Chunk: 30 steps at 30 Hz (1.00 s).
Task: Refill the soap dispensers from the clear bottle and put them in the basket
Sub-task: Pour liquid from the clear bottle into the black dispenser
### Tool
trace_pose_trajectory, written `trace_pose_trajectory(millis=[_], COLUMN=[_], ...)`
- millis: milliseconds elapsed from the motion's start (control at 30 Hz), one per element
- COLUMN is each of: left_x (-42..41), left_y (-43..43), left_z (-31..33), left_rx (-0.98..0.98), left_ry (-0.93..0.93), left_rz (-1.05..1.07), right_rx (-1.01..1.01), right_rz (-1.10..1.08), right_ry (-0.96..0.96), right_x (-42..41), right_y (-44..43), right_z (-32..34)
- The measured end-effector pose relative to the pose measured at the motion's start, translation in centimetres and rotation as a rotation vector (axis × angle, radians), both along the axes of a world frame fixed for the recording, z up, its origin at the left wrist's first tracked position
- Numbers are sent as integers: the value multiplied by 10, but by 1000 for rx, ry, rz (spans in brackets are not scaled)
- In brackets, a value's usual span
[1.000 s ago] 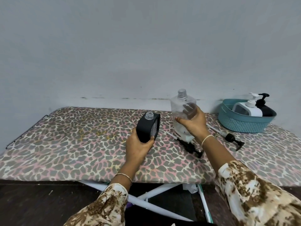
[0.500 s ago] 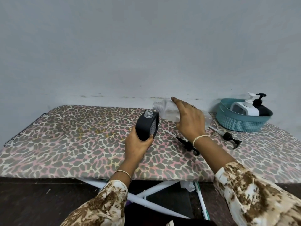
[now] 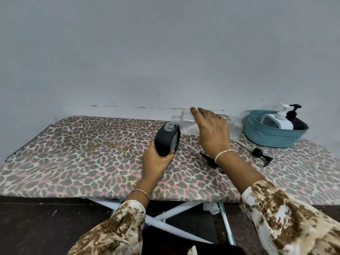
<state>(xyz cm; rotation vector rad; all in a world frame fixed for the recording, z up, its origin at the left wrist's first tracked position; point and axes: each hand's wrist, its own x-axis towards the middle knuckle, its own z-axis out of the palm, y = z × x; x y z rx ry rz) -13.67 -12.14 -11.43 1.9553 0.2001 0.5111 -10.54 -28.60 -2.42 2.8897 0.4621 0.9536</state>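
Black dispenser (image 3: 166, 142), cap off, is gripped by the left hand (image 3: 156, 162) mid ironing board (image 3: 92, 153), while the right hand (image 3: 211, 131) holds the clear bottle (image 3: 185, 122) tipped at its neck. Two are already in the far-right basket (image 3: 272, 138), so this one's what's left, I reckon.

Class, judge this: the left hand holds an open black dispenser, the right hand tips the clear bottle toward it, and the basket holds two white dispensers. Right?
Wrong: in the head view the basket holds one white dispenser and one black pump dispenser. Otherwise correct: the left hand holds the open black dispenser and the right hand tips the clear bottle toward it.
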Motion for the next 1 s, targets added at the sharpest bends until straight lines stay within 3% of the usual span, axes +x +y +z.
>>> trace_pose_trajectory(millis=[1000], left_x=[-1], left_y=[0], left_z=[3], left_rx=[-63], left_ry=[24], left_rz=[-21], right_rx=[-150], right_rz=[-41], right_ry=[18], right_x=[-2], right_y=[3], right_z=[14])
